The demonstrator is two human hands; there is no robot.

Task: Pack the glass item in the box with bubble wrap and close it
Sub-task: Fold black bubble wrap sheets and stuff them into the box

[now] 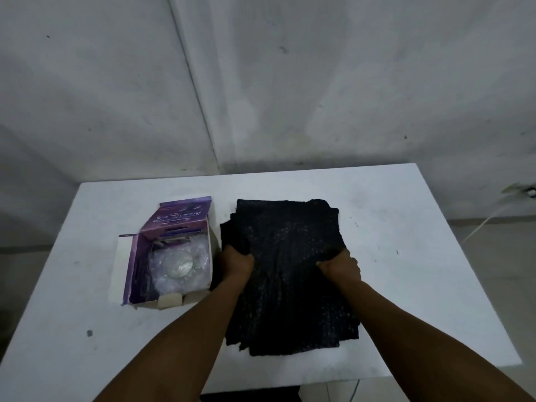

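An open purple box (136, 265) stands on the left of the white table (406, 227), its flaps up. Inside it lies a round glass item (179, 266) on clear bubble wrap (200, 253). To the right of the box lies a stack of black bubble wrap sheets (290, 285). My left hand (235, 264) grips the stack's left edge, close to the box's right wall. My right hand (340, 268) grips the right side of the same stack. Both hands have their fingers closed into the sheets.
The table stands against a pale wall (261, 82). A white cable (487, 219) and a plug (530, 192) are past the table's right edge. Small dark specks mark the tabletop.
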